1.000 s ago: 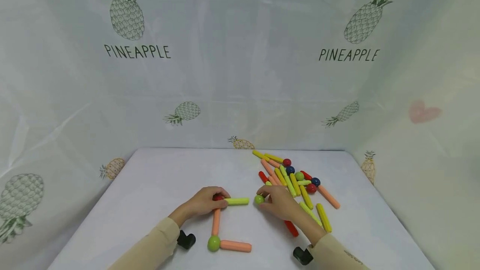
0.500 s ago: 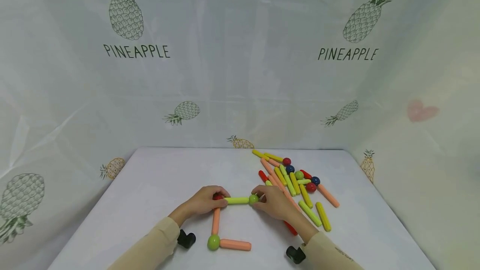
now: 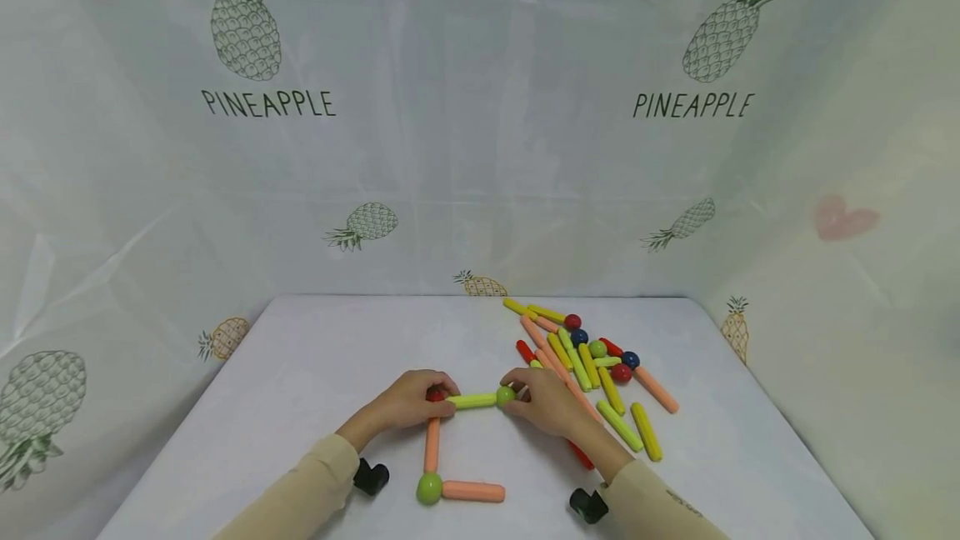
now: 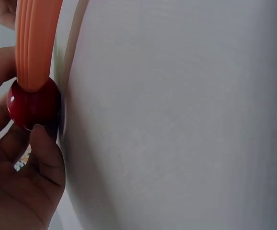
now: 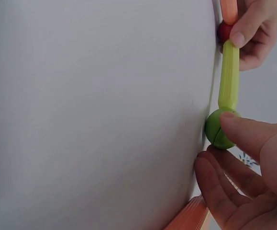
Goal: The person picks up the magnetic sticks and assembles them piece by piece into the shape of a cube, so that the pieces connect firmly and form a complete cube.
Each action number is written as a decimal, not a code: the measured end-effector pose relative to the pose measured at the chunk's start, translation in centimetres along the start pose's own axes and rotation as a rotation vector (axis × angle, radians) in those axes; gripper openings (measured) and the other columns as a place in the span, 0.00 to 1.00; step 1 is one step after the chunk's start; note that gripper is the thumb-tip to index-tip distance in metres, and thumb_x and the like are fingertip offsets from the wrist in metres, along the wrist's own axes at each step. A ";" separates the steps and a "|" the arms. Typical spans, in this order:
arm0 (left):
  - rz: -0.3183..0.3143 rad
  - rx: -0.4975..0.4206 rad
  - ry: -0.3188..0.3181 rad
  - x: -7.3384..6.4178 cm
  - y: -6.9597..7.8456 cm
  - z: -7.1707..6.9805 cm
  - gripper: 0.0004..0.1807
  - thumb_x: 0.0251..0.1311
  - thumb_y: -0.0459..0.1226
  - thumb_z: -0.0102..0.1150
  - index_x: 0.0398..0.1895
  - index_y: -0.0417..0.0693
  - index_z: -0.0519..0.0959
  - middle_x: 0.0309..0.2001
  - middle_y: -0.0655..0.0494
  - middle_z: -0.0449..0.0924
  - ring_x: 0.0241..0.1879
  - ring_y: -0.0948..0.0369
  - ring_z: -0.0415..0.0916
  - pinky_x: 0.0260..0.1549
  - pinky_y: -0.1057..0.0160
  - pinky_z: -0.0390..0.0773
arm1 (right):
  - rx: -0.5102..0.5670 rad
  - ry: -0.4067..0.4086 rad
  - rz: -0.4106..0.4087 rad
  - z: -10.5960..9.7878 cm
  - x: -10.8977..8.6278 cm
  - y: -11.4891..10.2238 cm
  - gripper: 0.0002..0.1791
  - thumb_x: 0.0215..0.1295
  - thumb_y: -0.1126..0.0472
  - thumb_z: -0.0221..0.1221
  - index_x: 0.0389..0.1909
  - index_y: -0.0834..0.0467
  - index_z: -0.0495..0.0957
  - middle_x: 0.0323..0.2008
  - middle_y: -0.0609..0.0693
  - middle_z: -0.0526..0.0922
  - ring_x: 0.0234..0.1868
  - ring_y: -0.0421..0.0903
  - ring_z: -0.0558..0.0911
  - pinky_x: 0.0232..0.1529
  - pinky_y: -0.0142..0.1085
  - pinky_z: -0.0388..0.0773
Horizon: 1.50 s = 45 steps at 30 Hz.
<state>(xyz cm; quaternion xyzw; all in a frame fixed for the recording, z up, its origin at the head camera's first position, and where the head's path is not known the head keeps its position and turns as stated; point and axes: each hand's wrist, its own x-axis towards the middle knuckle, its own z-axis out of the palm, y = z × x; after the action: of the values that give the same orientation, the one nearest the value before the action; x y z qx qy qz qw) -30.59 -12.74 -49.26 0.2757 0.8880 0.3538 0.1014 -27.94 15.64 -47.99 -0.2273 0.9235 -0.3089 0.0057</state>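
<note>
My left hand (image 3: pixel 412 398) grips a red ball (image 4: pixel 34 104) at the upper left corner of a frame of sticks and balls. From that ball an orange stick (image 3: pixel 432 444) runs toward me to a green ball (image 3: pixel 429 488), where a second orange stick (image 3: pixel 474 491) points right. A yellow-green stick (image 5: pixel 229 76) extends rightward from the red ball. At its right end my right hand (image 3: pixel 547 402) pinches another green ball (image 5: pixel 218 128) between thumb and fingers; ball and stick touch.
Loose yellow, orange, red and yellow-green sticks (image 3: pixel 618 425) lie in a pile at the right with several balls (image 3: pixel 621 372). They rest on a white table (image 3: pixel 337 340). A pineapple-print curtain (image 3: pixel 480 148) hangs behind the table. Black wrist pieces (image 3: pixel 588 507) are near both sleeves.
My right hand has moved left with the green ball, bringing it against the free end of the yellow-green stick. My left hand stays on the red ball.
</note>
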 end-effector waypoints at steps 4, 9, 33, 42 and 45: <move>0.021 0.010 -0.009 -0.2 0.4 -0.4 0.12 0.59 0.44 0.68 0.46 0.58 0.83 0.35 0.67 0.77 0.36 0.63 0.72 0.36 0.64 0.74 | 0.008 0.000 -0.008 0.0 0.2 -0.2 0.18 0.60 0.57 0.68 0.51 0.54 0.81 0.39 0.44 0.83 0.32 0.36 0.77 0.36 0.29 0.77; 0.038 0.032 -0.002 -0.3 0.7 -0.4 0.12 0.59 0.42 0.68 0.46 0.57 0.83 0.35 0.68 0.77 0.36 0.65 0.72 0.36 0.64 0.74 | 0.015 0.001 -0.028 0.0 0.1 -0.4 0.18 0.60 0.58 0.69 0.51 0.56 0.81 0.39 0.46 0.83 0.32 0.36 0.77 0.35 0.29 0.78; 0.009 -0.023 -0.013 -0.3 -0.1 0.1 0.12 0.61 0.46 0.66 0.47 0.61 0.82 0.36 0.67 0.76 0.38 0.62 0.71 0.38 0.62 0.73 | -0.187 0.151 0.168 -8.5 -6.0 5.1 0.19 0.56 0.61 0.70 0.50 0.56 0.82 0.38 0.49 0.80 0.35 0.46 0.76 0.33 0.34 0.77; -0.005 -0.004 -0.016 -0.3 -0.1 0.3 0.12 0.61 0.47 0.65 0.48 0.64 0.82 0.37 0.68 0.76 0.39 0.62 0.71 0.40 0.61 0.73 | -0.269 0.247 0.227 -11.1 -5.8 9.8 0.20 0.61 0.63 0.66 0.54 0.62 0.78 0.52 0.64 0.75 0.44 0.58 0.78 0.46 0.54 0.79; 0.005 -0.006 -0.013 -0.4 0.2 0.2 0.12 0.62 0.46 0.65 0.48 0.62 0.82 0.38 0.67 0.76 0.39 0.62 0.71 0.41 0.59 0.72 | -0.261 0.230 0.209 -11.5 -4.2 10.3 0.22 0.62 0.61 0.65 0.56 0.62 0.77 0.54 0.64 0.75 0.52 0.62 0.75 0.51 0.59 0.74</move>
<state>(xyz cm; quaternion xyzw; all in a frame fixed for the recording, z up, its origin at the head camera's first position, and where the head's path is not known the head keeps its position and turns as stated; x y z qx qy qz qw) -30.14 -12.74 -49.31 0.2800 0.8854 0.3551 0.1074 -30.25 31.21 -45.19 -0.0923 0.9689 -0.2081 -0.0974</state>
